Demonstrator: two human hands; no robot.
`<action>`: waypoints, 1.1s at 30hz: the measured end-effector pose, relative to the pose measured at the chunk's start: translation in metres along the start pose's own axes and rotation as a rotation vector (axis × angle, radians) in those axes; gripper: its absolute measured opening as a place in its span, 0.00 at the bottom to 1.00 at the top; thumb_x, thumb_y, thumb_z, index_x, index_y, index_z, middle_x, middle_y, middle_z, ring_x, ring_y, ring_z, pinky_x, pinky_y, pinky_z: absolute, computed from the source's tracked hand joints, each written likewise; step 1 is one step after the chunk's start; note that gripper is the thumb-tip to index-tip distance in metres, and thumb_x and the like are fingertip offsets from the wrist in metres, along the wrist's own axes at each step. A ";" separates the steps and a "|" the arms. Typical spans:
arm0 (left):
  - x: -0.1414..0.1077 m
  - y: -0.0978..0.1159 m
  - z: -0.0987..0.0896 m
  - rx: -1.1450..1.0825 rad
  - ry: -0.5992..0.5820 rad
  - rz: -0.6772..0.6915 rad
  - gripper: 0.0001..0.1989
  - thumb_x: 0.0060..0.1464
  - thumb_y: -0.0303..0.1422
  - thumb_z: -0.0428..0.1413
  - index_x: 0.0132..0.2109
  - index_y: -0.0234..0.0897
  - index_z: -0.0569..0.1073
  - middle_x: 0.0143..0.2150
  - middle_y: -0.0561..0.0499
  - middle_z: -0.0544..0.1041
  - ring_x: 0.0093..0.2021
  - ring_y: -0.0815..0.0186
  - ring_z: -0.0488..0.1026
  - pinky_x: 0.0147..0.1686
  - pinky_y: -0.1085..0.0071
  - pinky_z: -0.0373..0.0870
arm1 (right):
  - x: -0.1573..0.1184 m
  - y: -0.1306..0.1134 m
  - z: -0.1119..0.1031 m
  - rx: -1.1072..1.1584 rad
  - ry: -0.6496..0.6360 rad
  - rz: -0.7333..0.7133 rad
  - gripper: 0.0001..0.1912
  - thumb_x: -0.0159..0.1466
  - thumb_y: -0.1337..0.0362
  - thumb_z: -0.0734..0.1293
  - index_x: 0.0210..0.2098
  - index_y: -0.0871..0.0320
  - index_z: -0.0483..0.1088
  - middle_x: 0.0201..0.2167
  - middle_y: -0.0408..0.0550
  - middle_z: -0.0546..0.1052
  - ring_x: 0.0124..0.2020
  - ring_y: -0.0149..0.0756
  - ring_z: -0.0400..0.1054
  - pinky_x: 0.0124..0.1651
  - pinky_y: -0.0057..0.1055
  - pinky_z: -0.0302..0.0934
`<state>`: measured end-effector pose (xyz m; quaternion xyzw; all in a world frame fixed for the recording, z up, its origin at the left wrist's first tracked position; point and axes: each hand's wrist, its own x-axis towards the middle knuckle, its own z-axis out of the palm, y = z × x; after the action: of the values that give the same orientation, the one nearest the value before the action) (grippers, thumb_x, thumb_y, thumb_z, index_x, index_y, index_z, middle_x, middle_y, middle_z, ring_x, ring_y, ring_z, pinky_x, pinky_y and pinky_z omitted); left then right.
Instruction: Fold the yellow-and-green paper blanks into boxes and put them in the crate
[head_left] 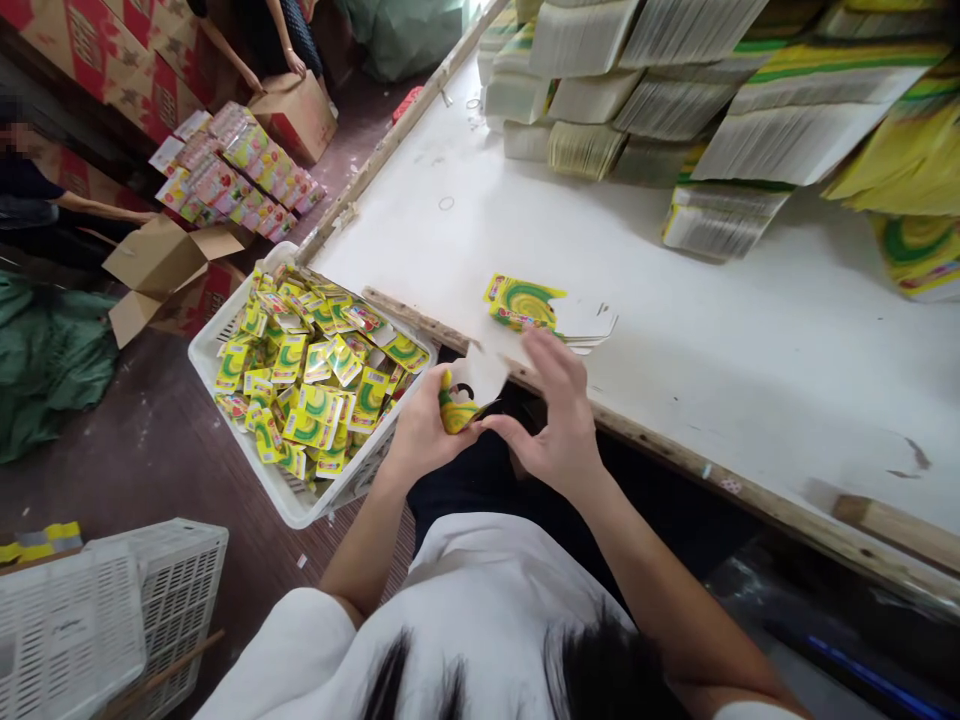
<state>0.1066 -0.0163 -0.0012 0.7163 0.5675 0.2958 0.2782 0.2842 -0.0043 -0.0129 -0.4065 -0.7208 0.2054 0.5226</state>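
A small yellow-and-green cardboard carton (pixel 459 412), with white flaps standing out from it, is gripped in my left hand (pixel 427 425) just off the table's front edge. My right hand (pixel 559 415) is on the carton's other side, its fingers apart and slightly blurred. Its thumb tip is by the carton's lower corner; whether it presses on it I cannot tell. Just beyond my right fingertips, a small pile of flat cartons (pixel 525 300) lies on the white table (pixel 637 320).
To my left stands a white plastic basket (pixel 300 512) heaped with small cartons. Stacks of flat carton blanks (pixel 675 100) line the table's back. White crates (pixel 176 600) sit lower left. Two people handle cardboard boxes (pixel 295 118) near a pile of colourful packs (pixel 232 165).
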 end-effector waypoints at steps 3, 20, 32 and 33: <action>-0.003 -0.003 0.012 -0.011 0.097 0.032 0.37 0.47 0.36 0.67 0.61 0.40 0.59 0.43 0.50 0.75 0.38 0.62 0.75 0.38 0.67 0.73 | -0.003 0.006 0.005 0.360 -0.091 0.282 0.35 0.69 0.50 0.62 0.72 0.51 0.49 0.70 0.56 0.61 0.70 0.48 0.56 0.68 0.50 0.57; -0.001 -0.020 0.030 -0.203 0.091 0.081 0.32 0.47 0.32 0.64 0.56 0.42 0.59 0.48 0.46 0.72 0.43 0.60 0.75 0.40 0.66 0.72 | -0.004 0.009 0.012 0.402 -0.426 0.204 0.36 0.69 0.53 0.64 0.72 0.53 0.50 0.73 0.56 0.53 0.73 0.46 0.49 0.72 0.47 0.51; -0.001 -0.013 0.015 -0.020 0.081 0.107 0.27 0.45 0.34 0.67 0.52 0.39 0.66 0.44 0.47 0.74 0.44 0.58 0.75 0.44 0.62 0.73 | 0.000 0.010 -0.010 0.166 -0.570 0.061 0.10 0.68 0.69 0.64 0.41 0.53 0.77 0.70 0.53 0.61 0.68 0.48 0.60 0.66 0.48 0.63; -0.001 -0.012 0.014 0.004 0.065 0.122 0.27 0.45 0.35 0.66 0.52 0.39 0.67 0.45 0.46 0.75 0.44 0.57 0.75 0.45 0.62 0.73 | 0.000 0.010 -0.012 0.150 -0.579 0.069 0.10 0.68 0.69 0.64 0.40 0.52 0.77 0.70 0.52 0.62 0.68 0.48 0.61 0.65 0.48 0.63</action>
<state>0.1089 -0.0153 -0.0193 0.7402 0.5319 0.3343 0.2395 0.2991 -0.0002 -0.0154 -0.3153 -0.8084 0.3832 0.3165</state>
